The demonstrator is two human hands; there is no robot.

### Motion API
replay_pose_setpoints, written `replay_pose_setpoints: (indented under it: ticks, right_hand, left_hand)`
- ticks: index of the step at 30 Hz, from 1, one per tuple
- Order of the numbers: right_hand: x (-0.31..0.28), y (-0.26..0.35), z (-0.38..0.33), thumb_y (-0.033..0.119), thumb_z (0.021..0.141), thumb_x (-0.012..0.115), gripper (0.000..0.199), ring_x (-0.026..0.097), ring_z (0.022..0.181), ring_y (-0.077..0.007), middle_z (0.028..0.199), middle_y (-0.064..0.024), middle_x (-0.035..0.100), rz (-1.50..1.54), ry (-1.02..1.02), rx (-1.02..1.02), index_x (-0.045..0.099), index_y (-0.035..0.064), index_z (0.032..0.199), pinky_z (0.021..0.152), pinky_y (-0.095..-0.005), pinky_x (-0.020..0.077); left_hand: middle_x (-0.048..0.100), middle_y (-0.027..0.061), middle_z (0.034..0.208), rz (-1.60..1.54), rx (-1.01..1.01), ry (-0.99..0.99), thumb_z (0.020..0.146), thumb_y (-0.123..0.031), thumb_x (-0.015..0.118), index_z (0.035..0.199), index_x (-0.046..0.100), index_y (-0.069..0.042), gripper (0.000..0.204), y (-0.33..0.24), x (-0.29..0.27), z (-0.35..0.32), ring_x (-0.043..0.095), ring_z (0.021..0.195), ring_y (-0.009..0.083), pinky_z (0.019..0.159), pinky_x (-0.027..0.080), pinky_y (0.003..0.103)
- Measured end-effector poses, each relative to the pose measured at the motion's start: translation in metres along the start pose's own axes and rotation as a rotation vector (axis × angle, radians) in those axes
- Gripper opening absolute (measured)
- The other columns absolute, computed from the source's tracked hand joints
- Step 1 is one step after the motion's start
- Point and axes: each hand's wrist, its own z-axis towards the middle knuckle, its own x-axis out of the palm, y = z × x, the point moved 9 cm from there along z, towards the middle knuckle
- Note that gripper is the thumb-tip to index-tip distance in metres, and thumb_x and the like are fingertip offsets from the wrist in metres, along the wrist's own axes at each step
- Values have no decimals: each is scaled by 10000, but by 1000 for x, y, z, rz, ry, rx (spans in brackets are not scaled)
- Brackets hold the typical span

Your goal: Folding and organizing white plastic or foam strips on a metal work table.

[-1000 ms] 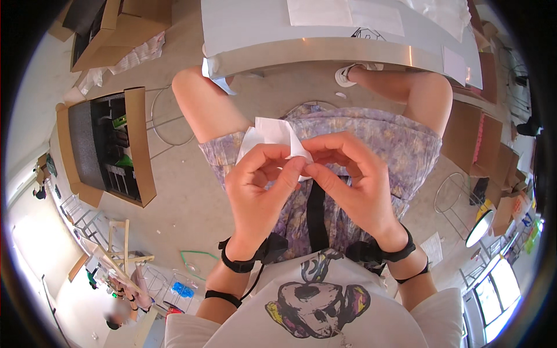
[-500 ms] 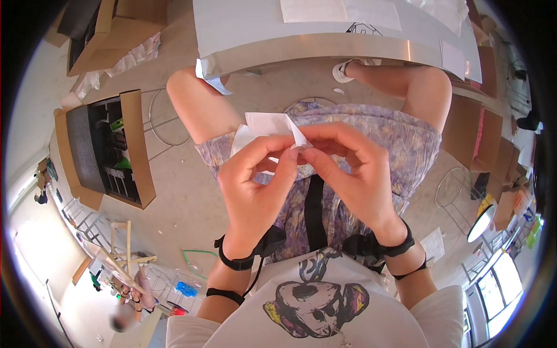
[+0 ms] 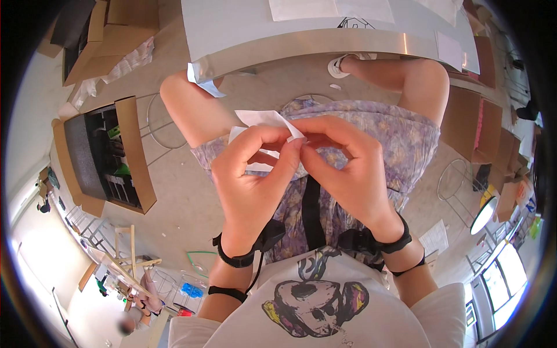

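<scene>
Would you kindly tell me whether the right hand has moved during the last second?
Yes: the right hand has shifted slightly toward the grey table.

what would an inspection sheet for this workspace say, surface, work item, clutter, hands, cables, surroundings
surface: pale grey table ahead, loose sheets on top
work item: folded white paper, held above the lap
clutter: open cardboard box on the left, more boxes on the right, paper on the floor
hands: left hand pinches the folded white paper in its fingers; right hand has its fingers at the same corner, exact grip hidden
cables: black cable by the left wrist
surroundings: bright windows lower right, another person lower left
</scene>
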Motion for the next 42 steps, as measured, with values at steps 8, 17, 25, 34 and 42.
replay_pose_setpoints:
  ticks: [8, 17, 25, 34, 42]
  right_hand:
    - [-13, -30, 19, 49, 950, 539, 117, 682, 920, -177, 978, -81, 679, 539, -164, 255, 603, -2, 1033, 791, -314, 558]
    - [25, -42, 48, 92, 968, 457, 146, 603, 1104, -223, 1154, -113, 624, 1114, -201, 387, 531, 32, 1078, 979, -414, 467]
    - [90, 40, 126, 70, 944, 490, 127, 590, 1021, -186, 1107, -94, 614, 1453, 37, 257, 530, 49, 1063, 962, -419, 465]
    - [-11, -82, 191, 89, 941, 481, 227, 531, 1201, -251, 1184, -99, 592, 1171, -441, 133, 530, 11, 1149, 1092, -476, 400]
    - [-60, -114, 189, 36, 934, 539, 236, 602, 1079, -192, 1137, -111, 602, 792, -494, 188, 482, -14, 1157, 992, -388, 491]
  left_hand:
    - [669, 71, 857, -294, -95, -145, 865, 9, 680, 927, 640, 31, 77, 24, -8, 6, 662, 763, 131, 614, 545, 251]
    - [651, 167, 1079, -728, -275, -334, 954, -96, 547, 1081, 547, 24, 174, 53, -28, 28, 689, 952, 303, 736, 603, 384]
    - [650, 178, 1093, -374, 133, -515, 943, -54, 534, 1101, 549, 76, 205, -40, -88, 92, 683, 910, 286, 790, 585, 370]
    - [658, 87, 983, -723, -90, -244, 960, -107, 579, 978, 583, -3, 106, 71, -15, 179, 682, 941, 215, 803, 583, 363]
    - [664, 81, 959, -56, -336, -417, 943, -180, 620, 1011, 633, -6, 187, 148, -66, 202, 652, 895, 180, 760, 542, 331]
